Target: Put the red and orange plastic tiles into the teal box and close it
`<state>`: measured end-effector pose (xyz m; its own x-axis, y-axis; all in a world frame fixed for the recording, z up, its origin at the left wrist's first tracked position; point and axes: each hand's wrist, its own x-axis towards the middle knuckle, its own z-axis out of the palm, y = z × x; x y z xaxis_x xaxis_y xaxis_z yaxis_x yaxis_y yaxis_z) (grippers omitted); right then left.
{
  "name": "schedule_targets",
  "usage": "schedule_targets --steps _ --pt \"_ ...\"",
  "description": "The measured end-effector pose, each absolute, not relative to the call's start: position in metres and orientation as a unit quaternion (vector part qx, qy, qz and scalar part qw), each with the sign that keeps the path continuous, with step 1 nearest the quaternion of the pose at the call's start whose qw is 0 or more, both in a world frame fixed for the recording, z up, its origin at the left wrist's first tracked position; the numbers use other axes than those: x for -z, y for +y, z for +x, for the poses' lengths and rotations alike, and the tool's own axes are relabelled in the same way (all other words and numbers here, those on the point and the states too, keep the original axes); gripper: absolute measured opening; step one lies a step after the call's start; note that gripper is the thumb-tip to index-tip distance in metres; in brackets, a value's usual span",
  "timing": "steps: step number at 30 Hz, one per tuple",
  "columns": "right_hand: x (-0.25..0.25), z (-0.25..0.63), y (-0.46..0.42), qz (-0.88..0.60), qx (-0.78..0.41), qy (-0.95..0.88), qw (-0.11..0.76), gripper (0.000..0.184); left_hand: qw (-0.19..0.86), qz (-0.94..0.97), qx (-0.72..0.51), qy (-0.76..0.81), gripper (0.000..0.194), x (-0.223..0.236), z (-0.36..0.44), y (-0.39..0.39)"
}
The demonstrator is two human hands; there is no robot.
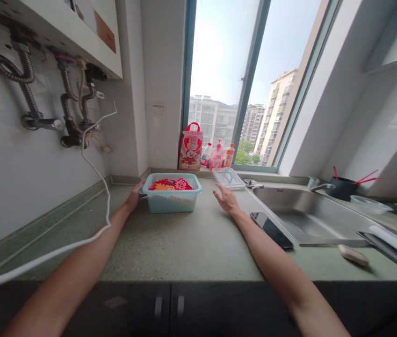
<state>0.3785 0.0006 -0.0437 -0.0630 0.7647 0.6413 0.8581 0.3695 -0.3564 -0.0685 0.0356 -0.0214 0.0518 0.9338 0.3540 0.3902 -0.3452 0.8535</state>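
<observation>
A light blue plastic box (172, 199) with red and orange pieces (170, 184) inside stands on the green countertop (184, 243) near the window. My left hand (134, 195) rests against the box's left side, fingers curled at its rim. My right hand (226, 198) hovers to the right of the box, fingers spread and holding nothing. A clear lid (228, 178) lies just beyond my right hand, by the sill.
A steel sink (310, 215) lies to the right, with a dark phone (271, 229) on its near edge. A red bag (191, 149) and bottles (217, 155) stand on the sill. A white cable (96, 173) hangs at left. A black pot (342, 188) holds red chopsticks.
</observation>
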Motion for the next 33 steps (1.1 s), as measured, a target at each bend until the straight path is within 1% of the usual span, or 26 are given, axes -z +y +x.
schedule_targets --steps 2,4,8,13,19,23,27,31,33 --pt "0.05 0.4 0.007 -0.619 0.128 -0.687 0.358 0.05 0.327 0.647 -0.494 0.48 0.061 0.023 -0.066 0.035" --pt "0.053 0.413 0.014 -0.659 0.18 -0.652 0.327 0.048 0.344 0.644 -0.497 0.47 0.063 0.026 -0.063 0.035" --pt "0.052 0.424 0.038 -0.672 0.231 -0.651 0.267 0.047 0.382 0.661 -0.488 0.423 0.061 0.032 -0.06 0.034" --pt "0.057 0.439 0.085 -0.748 0.204 -0.567 0.28 0.05 0.407 0.67 -0.492 0.379 0.057 0.03 -0.059 0.03" --pt "0.062 0.452 0.131 -0.774 0.16 -0.553 0.264 0.058 0.37 0.69 -0.495 0.377 0.061 0.028 -0.057 0.03" --pt "0.059 0.448 0.124 -0.742 0.2 -0.571 0.287 0.053 0.358 0.696 -0.506 0.363 0.063 0.03 -0.058 0.033" --pt "0.052 0.434 0.088 -0.705 0.238 -0.579 0.333 0.052 0.359 0.702 -0.493 0.366 0.062 0.031 -0.062 0.034" --pt "0.05 0.416 0.039 -0.656 0.243 -0.603 0.384 0.05 0.384 0.707 -0.461 0.374 0.062 0.031 -0.058 0.032" --pt "0.049 0.409 0.016 -0.635 0.228 -0.605 0.422 0.046 0.388 0.719 -0.45 0.361 0.06 0.031 -0.05 0.029"
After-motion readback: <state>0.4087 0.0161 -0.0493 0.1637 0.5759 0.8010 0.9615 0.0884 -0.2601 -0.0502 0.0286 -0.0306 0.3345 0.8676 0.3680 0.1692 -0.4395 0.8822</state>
